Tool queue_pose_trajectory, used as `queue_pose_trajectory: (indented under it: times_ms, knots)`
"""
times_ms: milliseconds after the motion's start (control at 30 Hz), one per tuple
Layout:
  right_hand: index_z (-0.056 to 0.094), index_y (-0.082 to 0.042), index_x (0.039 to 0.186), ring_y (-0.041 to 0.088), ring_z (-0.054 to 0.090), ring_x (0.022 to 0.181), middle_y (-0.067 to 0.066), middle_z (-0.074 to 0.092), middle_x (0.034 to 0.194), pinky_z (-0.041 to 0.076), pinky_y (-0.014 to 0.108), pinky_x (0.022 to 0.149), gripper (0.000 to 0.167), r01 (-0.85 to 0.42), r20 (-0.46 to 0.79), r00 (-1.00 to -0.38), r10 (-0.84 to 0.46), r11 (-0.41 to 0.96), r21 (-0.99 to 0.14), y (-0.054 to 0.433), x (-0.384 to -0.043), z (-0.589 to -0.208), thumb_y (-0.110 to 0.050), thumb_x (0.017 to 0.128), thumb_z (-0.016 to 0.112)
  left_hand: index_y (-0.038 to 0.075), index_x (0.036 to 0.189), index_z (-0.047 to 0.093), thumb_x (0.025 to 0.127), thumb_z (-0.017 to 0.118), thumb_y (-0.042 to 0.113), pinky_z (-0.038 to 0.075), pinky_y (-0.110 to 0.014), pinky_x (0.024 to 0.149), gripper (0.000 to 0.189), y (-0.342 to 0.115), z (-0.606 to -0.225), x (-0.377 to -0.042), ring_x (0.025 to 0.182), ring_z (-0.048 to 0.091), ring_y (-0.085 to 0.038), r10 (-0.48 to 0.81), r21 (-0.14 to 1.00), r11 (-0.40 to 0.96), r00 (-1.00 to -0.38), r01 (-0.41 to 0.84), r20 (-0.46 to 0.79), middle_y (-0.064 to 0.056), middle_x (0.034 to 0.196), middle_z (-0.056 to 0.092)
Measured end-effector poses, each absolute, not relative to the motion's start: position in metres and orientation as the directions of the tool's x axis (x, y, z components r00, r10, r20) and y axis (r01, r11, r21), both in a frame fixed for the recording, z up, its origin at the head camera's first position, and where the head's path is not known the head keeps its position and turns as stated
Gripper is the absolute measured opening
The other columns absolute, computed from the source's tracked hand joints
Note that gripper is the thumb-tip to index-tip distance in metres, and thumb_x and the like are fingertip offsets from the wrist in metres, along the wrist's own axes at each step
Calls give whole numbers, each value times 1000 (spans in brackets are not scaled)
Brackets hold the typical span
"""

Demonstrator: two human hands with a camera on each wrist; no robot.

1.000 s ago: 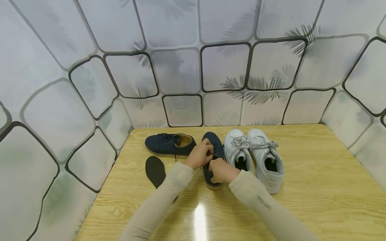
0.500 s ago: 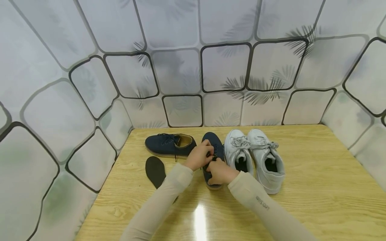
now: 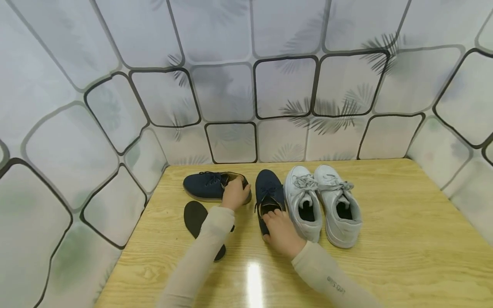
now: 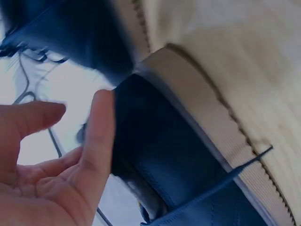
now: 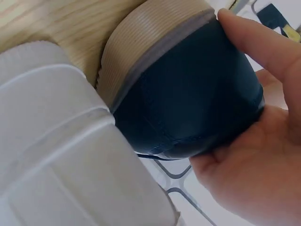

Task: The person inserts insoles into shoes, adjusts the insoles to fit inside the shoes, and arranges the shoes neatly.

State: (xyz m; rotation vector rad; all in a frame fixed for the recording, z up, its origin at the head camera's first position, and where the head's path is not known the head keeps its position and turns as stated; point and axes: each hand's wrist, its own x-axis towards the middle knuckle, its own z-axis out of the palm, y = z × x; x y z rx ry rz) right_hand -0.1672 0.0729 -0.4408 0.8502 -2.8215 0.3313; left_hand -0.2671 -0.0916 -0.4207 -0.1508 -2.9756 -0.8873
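Observation:
Two navy lace-up shoes lie on the table in the head view. My left hand is over the heel opening of the left navy shoe, which lies sideways. Its fingers are spread apart in the left wrist view, one touching the navy heel; a loose lace hangs across the shoe's side. My right hand grips the heel of the other navy shoe, whose toe faces the wall. Close up, the thumb and fingers hold the navy heel from both sides.
Two white sneakers stand side by side just right of the right navy shoe. A dark insole lies left, partly under my left sleeve; other dark ends show past the sleeve. A patterned wall borders the wooden table.
My left hand has left the right navy shoe and moved left onto the left one. My right hand stays at the right shoe's heel, and that shoe's opening now shows.

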Motion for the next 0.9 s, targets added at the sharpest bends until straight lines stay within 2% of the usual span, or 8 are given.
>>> queue_pose_trajectory:
  times_ms: [233,400,500,600,733,833,900]
  knots:
    - [67,0,107,31,52,89,13,62,98,42,44,77,43,-525,162,-851,-499,807,-270,76,-172,-442,-20,74,84,2,112,66,94,63,29,52,-40,56,33,-96,-429,-262,57,62,-25,51,467,877,-987,117,153,-17,90,70]
    - [70,1,103,32,53,93,14,62,105,41,44,78,40,-506,76,-859,-506,815,-282,75,-178,-437,-22,73,84,8,110,69,90,67,36,49,-35,50,35,-99,-429,-254,51,56,-18,49,405,908,-987,106,150,-11,82,70]
    - [71,1,103,33,54,97,15,63,111,42,45,80,42,-493,23,-862,-507,826,-272,75,-180,-434,-24,73,84,11,106,70,89,69,34,43,-29,48,28,-101,-429,-248,49,51,-14,75,379,916,-984,132,162,-7,82,69]
    - [71,2,105,34,55,98,15,64,110,42,45,81,43,-491,1,-860,-510,828,-272,75,-181,-433,-25,73,84,10,94,70,90,69,29,35,-26,47,20,-105,-429,-241,49,47,-14,139,368,910,-976,192,166,-8,75,67]
    - [71,2,103,34,55,95,15,64,105,41,45,79,41,-502,32,-856,-517,812,-297,77,-181,-435,-23,72,84,9,98,73,89,69,25,46,-29,53,19,-112,-427,-232,61,61,-19,224,377,886,-961,270,163,-8,82,70]
    - [70,2,103,34,54,96,15,64,106,40,45,80,40,-509,66,-853,-518,797,-327,78,-181,-438,-21,73,84,9,112,72,89,70,22,54,-37,66,27,-117,-425,-225,78,68,-24,255,408,866,-957,289,137,-8,104,71]
    - [69,2,104,34,54,97,15,64,107,41,46,81,40,-514,81,-851,-519,790,-335,79,-180,-439,-21,74,83,9,115,71,89,69,20,54,-39,66,28,-119,-425,-220,79,68,-27,268,437,853,-958,287,106,-10,111,69]
